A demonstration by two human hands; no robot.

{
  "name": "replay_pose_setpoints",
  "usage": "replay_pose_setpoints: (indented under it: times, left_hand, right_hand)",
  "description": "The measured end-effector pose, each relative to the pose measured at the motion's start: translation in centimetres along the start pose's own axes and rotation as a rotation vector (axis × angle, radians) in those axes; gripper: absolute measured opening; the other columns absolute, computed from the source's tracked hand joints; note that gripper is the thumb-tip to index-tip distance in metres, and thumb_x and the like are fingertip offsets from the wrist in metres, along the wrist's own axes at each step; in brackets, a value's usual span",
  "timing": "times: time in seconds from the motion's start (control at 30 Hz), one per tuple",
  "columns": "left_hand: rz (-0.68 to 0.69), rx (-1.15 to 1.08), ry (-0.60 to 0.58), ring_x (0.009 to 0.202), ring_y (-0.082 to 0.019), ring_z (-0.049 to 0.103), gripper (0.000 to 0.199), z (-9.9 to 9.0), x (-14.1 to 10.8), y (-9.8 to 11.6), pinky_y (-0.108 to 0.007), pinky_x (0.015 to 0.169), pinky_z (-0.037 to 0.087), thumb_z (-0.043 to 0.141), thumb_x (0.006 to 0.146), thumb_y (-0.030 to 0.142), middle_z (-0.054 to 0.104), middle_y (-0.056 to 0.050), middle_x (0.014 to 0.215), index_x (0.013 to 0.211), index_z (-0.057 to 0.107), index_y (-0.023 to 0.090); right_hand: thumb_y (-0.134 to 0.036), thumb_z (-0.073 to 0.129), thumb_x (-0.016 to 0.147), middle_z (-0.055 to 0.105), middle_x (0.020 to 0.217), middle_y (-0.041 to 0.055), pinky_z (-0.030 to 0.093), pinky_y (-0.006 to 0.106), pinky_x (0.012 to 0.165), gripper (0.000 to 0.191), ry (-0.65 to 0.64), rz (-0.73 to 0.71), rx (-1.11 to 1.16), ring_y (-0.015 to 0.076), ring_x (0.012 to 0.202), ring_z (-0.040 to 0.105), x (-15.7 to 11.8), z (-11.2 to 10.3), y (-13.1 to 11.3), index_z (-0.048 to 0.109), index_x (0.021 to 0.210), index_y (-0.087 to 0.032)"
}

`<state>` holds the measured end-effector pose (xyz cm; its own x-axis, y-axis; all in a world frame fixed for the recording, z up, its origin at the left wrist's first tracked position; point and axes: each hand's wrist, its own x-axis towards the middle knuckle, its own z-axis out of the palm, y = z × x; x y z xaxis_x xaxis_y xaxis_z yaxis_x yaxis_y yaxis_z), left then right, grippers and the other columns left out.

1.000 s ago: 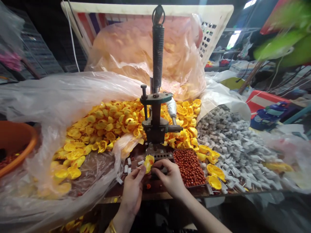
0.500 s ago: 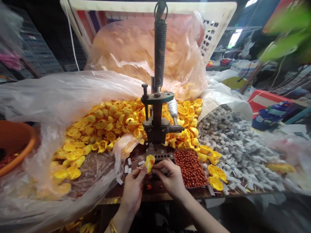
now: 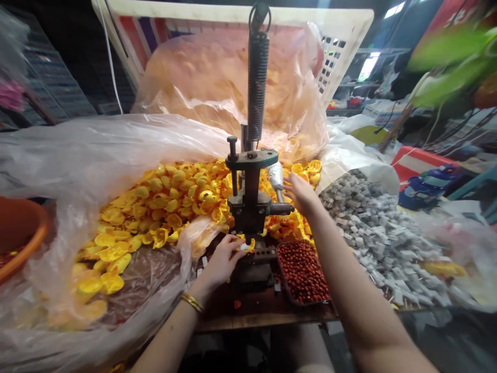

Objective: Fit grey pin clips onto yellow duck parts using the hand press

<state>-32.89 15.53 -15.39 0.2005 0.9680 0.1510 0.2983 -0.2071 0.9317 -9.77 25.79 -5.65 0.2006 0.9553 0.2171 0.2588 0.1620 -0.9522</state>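
My left hand [image 3: 225,257] pinches a small yellow plastic shell [image 3: 251,244] with a white piece in it, and keeps it on the base of a hand press [image 3: 250,202], beneath the ram. Around that wrist is a gold bracelet. My right hand [image 3: 302,192], slightly blurred, is beside the press's silver-wrapped lever handle [image 3: 275,176], fingers stretched out and apart; whether they touch it I cannot tell. Behind the press spreads a heap of yellow shells [image 3: 166,191].
Right of the press stands a tray of red-brown beads [image 3: 301,272]. Grey-white blocks with thin metal pins [image 3: 373,223] form a pile at the right. Plastic sheeting [image 3: 70,145] and an orange tub [image 3: 27,228] lie left. A white crate [image 3: 341,57] leans behind.
My left hand has carried the yellow shell forward under the press ram. My right hand has left the shell and moved up and right to the lever handle.
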Motion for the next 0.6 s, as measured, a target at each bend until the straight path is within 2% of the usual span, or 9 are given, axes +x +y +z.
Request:
replay_pose_setpoints:
  times: [0.07, 0.13, 0.2, 0.27, 0.3, 0.37, 0.47, 0.53, 0.6]
  left_hand:
    - [0.043, 0.049, -0.028, 0.090, -0.021, 0.058, 0.010, 0.0, 0.0, 0.4, -0.034, 0.088, 0.044, 0.067, 0.076, 0.028, 0.061, -0.007, 0.097, 0.077, 0.073, 0.020]
    - [0.074, 0.088, -0.043, 0.089, -0.021, 0.057, 0.009, 0.1, -0.1, 0.8, -0.033, 0.088, 0.043, 0.064, 0.077, 0.024, 0.059, -0.007, 0.096, 0.072, 0.070, 0.020]
    - [0.090, 0.112, -0.048, 0.090, -0.021, 0.056, 0.010, 0.2, -0.2, 1.0, -0.033, 0.087, 0.042, 0.061, 0.078, 0.022, 0.058, -0.007, 0.097, 0.070, 0.067, 0.020]
    - [0.090, 0.119, -0.048, 0.090, -0.021, 0.054, 0.010, 0.3, -0.4, 0.9, -0.032, 0.087, 0.041, 0.060, 0.078, 0.022, 0.057, -0.007, 0.099, 0.070, 0.066, 0.020]
    - [0.084, 0.114, -0.049, 0.090, -0.021, 0.054, 0.010, 0.2, -0.4, 0.8, -0.032, 0.087, 0.041, 0.060, 0.077, 0.023, 0.057, -0.007, 0.100, 0.069, 0.065, 0.020]
    - [0.059, 0.093, -0.050, 0.088, -0.020, 0.054, 0.012, 0.2, -0.3, 0.4, -0.032, 0.086, 0.041, 0.062, 0.077, 0.027, 0.058, -0.006, 0.099, 0.068, 0.065, 0.019]
    - [-0.029, 0.051, -0.018, 0.085, -0.020, 0.055, 0.021, 0.7, 0.3, -0.3, -0.032, 0.084, 0.043, 0.062, 0.076, 0.038, 0.060, -0.006, 0.092, 0.074, 0.067, 0.018]
    - [-0.101, 0.015, 0.008, 0.084, -0.020, 0.056, 0.032, 1.2, 0.7, -0.4, -0.032, 0.081, 0.044, 0.060, 0.076, 0.045, 0.062, -0.007, 0.088, 0.082, 0.068, 0.015]
    - [-0.158, -0.020, 0.017, 0.080, -0.020, 0.058, 0.042, 1.2, 0.5, -0.1, -0.031, 0.076, 0.046, 0.057, 0.076, 0.052, 0.066, -0.008, 0.085, 0.088, 0.068, 0.013]
  right_hand:
    - [-0.049, 0.035, 0.097, 0.063, 0.081, 0.0053, 0.049, 0.027, 0.068, 0.044, -0.289, 0.057, 0.222, 0.0146, 0.073, 0.062, 3.8, 0.4, -4.6, 0.059, 0.104, -0.013]
    - [-0.046, 0.039, 0.097, 0.061, 0.083, 0.0035, 0.048, 0.025, 0.070, 0.046, -0.292, -0.022, 0.269, 0.0097, 0.067, 0.062, 4.4, 0.4, -9.0, 0.054, 0.115, -0.007]
    - [-0.043, 0.044, 0.095, 0.058, 0.080, 0.0016, 0.046, 0.024, 0.069, 0.046, -0.206, -0.212, 0.249, 0.0058, 0.061, 0.060, 1.8, -0.5, -12.1, 0.054, 0.113, -0.002]
    - [-0.049, 0.058, 0.085, 0.058, 0.075, 0.0008, 0.048, 0.023, 0.063, 0.045, -0.185, -0.466, 0.272, 0.0073, 0.058, 0.060, -2.3, -2.3, -13.3, 0.059, 0.106, -0.009]
    - [-0.049, 0.064, 0.080, 0.059, 0.074, 0.0002, 0.048, 0.022, 0.059, 0.042, -0.210, -0.558, 0.295, 0.0082, 0.058, 0.060, -4.1, -3.3, -13.4, 0.061, 0.103, -0.013]
    - [-0.055, 0.075, 0.066, 0.060, 0.069, -0.0016, 0.048, 0.021, 0.052, 0.044, -0.402, -0.658, 0.334, 0.0100, 0.056, 0.059, -5.7, -4.5, -13.0, 0.064, 0.090, -0.020]
    - [-0.071, 0.072, 0.055, 0.054, 0.059, -0.0038, 0.048, 0.024, 0.046, 0.054, -0.635, -0.539, 0.437, 0.0114, 0.050, 0.055, -2.4, -3.6, -12.2, 0.058, 0.071, -0.022]
    - [-0.074, 0.056, 0.073, 0.052, 0.058, -0.0033, 0.050, 0.025, 0.049, 0.052, -0.532, -0.314, 0.522, 0.0115, 0.051, 0.055, 1.6, -1.4, -11.5, 0.054, 0.071, -0.021]
    - [-0.062, 0.041, 0.090, 0.055, 0.062, -0.0021, 0.051, 0.024, 0.054, 0.046, -0.389, -0.079, 0.509, 0.0104, 0.053, 0.055, 4.8, 0.5, -10.3, 0.055, 0.079, -0.020]
